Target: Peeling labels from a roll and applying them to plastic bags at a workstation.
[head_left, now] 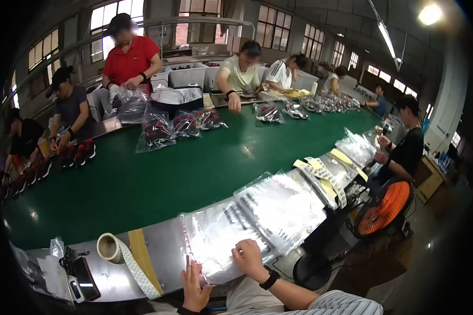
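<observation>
Left hand (195, 295): fingers stretched up and parted, tips at the near end of the bag's left edge; I see nothing gripped in it.
Right hand (249, 258): fingers curled in, thumb side down at the film; whether I have a pinch of it, I can't make out.
Bag (210, 236): clear, lying flat on the steel bench (168, 254), straight ahead of both my hands, its near part just under them.
Lie of the bag: the left edge, with its reddish line, runs away from me toward the belt (142, 197); the right side merges with the stack (289, 205), so I can't be sure which way its long axis goes.
Nearer hand: the right, over the near part of the bag; the left is only at its near left corner.
Stack: more clear bags, printed dark, just beyond and to the right of my right hand.
Left of the bag: a yellow strip (143, 257) on the bench, then a tape roll (109, 247) with its tail drawn toward me, then a phone (86, 278).
Right, past the stack: label strips (326, 181).
</observation>
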Action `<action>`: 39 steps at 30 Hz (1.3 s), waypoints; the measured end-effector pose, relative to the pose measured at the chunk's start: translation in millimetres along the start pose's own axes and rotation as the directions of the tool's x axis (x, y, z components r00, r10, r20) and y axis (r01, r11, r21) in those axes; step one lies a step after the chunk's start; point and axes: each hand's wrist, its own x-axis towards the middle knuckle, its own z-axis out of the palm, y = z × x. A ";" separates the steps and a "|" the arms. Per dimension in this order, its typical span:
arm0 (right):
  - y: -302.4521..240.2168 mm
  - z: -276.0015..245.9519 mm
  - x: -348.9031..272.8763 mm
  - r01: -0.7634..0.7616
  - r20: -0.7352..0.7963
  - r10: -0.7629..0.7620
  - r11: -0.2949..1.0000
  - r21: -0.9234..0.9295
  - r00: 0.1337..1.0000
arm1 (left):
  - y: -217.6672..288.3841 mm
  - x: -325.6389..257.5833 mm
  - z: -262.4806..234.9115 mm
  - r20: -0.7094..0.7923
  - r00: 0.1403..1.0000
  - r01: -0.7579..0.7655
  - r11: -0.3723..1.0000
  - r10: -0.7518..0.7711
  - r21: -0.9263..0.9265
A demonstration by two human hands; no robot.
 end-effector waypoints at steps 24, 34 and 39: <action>-9.6 -40.5 31.6 -0.139 0.186 0.064 0.896 0.421 0.980 | 12.4 117.2 33.8 0.638 0.733 0.680 0.239 -0.235 -0.693; -32.8 -42.2 1.0 0.351 0.400 -0.357 0.932 0.091 0.844 | 13.7 74.5 -6.1 0.570 0.821 0.529 -0.332 -0.030 -0.781; -26.0 -29.9 8.6 0.338 0.283 -0.325 0.941 0.002 0.902 | 11.0 55.5 -35.2 0.483 0.870 0.451 -0.240 -0.096 -0.860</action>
